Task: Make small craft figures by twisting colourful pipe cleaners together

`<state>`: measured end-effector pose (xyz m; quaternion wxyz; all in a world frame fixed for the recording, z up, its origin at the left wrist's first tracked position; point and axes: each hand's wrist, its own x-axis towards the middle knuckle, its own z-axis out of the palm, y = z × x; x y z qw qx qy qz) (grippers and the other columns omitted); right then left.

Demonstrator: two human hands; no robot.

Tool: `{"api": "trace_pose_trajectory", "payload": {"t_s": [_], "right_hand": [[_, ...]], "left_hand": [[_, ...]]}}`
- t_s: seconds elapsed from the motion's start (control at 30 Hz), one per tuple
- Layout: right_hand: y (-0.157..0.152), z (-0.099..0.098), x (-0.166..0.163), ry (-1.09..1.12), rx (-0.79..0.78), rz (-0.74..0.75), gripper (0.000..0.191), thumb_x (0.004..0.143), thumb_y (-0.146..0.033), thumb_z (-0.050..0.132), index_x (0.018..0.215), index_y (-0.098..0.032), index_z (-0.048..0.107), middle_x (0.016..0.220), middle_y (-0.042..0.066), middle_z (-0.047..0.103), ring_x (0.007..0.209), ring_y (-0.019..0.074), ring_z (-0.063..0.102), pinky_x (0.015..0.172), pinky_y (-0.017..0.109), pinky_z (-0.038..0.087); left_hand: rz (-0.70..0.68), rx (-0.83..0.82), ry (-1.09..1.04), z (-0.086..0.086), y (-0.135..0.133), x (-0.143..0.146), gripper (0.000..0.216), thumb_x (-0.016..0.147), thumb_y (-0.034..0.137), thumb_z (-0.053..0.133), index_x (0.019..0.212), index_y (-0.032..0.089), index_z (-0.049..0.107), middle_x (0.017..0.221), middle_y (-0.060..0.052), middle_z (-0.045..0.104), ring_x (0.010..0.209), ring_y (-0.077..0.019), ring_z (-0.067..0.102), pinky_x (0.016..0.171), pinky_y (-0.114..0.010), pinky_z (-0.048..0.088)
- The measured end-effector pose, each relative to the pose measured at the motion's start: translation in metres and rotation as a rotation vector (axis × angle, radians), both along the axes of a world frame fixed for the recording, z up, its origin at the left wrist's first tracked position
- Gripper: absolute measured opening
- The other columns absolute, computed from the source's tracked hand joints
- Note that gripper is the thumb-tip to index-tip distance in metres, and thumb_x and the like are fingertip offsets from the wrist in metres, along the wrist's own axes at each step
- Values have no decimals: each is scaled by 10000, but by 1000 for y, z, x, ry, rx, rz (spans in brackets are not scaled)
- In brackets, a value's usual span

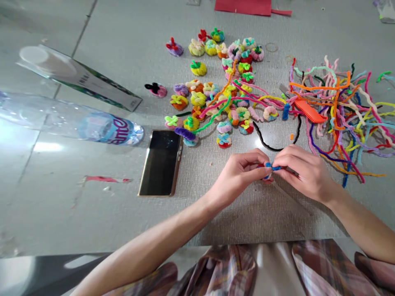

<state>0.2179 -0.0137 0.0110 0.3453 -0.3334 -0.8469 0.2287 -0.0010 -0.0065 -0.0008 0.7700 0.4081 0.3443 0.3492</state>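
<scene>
Between my hands, just above the table's front part, is a small blue pipe cleaner piece point(268, 165) with some red and white showing below it. My left hand point(247, 166) pinches it from the left, thumb and fingers closed. From the right, my right hand point(300, 170) grips its blue end between thumb and fingertips. The fingers hide much of its shape. A thin pale strip point(290, 196) slants down to the right beneath my hands. Just beyond them a black pipe cleaner point(271, 149) lies in a curve, near a small orange bit point(291, 137).
Many finished pipe cleaner pumpkin shapes point(197, 98) cluster behind my hands. Loose pipe cleaners point(339, 111) and an orange-handled cutter or comb point(308, 110) lie to the right. At left are a phone point(161, 164), a plastic bottle point(74, 119) and a carton point(89, 80). Red sheet point(243, 6) lies at the back.
</scene>
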Motion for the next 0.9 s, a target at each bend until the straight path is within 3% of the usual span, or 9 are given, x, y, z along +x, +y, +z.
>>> {"api": "trace_pose_trajectory", "payload": {"t_s": [0.17, 0.23, 0.4, 0.5, 0.57, 0.67, 0.77, 0.83, 0.9], "right_hand": [[-3, 1, 0, 48, -149, 0, 75, 1076, -211, 626, 1012, -200, 663, 934, 49, 689, 862, 182, 638, 766, 324, 535], [-6, 2, -2, 96, -351, -44, 142, 1056, -243, 639, 926, -194, 667, 841, 15, 643, 752, 148, 588, 659, 276, 480], [-9, 2, -7, 355, -1108, -110, 246, 993, -341, 663, 800, -190, 632, 641, -66, 476, 511, 84, 423, 430, 208, 321], [-8, 3, -7, 465, -1246, -71, 294, 988, -415, 674, 812, -181, 644, 681, -42, 531, 509, 84, 453, 404, 202, 353], [-8, 6, -5, 386, -1111, -81, 279, 1016, -402, 653, 855, -176, 677, 707, -26, 577, 525, 91, 507, 423, 205, 404], [-9, 10, -2, 182, -620, -155, 58, 1011, -232, 658, 1016, -195, 702, 804, -5, 670, 649, 118, 633, 555, 220, 532], [-10, 7, 0, 25, -107, -99, 255, 1005, -68, 633, 1201, -226, 672, 1034, 50, 762, 912, 174, 732, 796, 304, 625], [-11, 3, 1, -48, 76, -38, 291, 1025, -34, 611, 1235, -228, 662, 1076, 70, 768, 975, 200, 738, 866, 354, 622], [-12, 1, 2, -89, 138, -28, 261, 1038, -44, 615, 1221, -224, 663, 1033, 69, 760, 935, 207, 730, 839, 363, 611]], "left_hand": [[4, 131, 124, 4, 0, -1, 212, 906, 334, 862, 839, 147, 790, 911, -30, 658, 771, -139, 680, 697, -259, 571], [25, 268, 236, 5, -2, -1, 187, 931, 309, 833, 833, 157, 784, 900, -38, 674, 795, -147, 667, 698, -259, 541], [65, 644, 464, 4, -7, -2, 107, 982, 203, 747, 887, 178, 788, 966, -58, 715, 825, -148, 654, 703, -269, 497], [70, 647, 442, 4, -6, -3, 99, 984, 192, 740, 902, 178, 793, 965, -57, 713, 828, -144, 656, 704, -267, 500], [65, 510, 367, 4, -3, -3, 109, 962, 221, 780, 865, 172, 788, 923, -48, 697, 817, -147, 660, 701, -265, 516], [47, 250, 202, 5, 1, -3, 160, 910, 278, 849, 828, 158, 782, 907, -41, 674, 797, -154, 687, 707, -270, 574], [24, 95, 91, 4, 2, -2, 190, 881, 300, 882, 824, 145, 787, 904, -33, 664, 766, -140, 690, 709, -262, 602], [20, 45, 59, 4, 1, -1, 205, 872, 307, 890, 815, 142, 782, 892, -28, 660, 750, -133, 681, 715, -261, 609], [18, 16, 43, 3, 0, -1, 226, 858, 317, 901, 802, 140, 772, 885, -24, 654, 728, -127, 669, 709, -264, 608]]}}
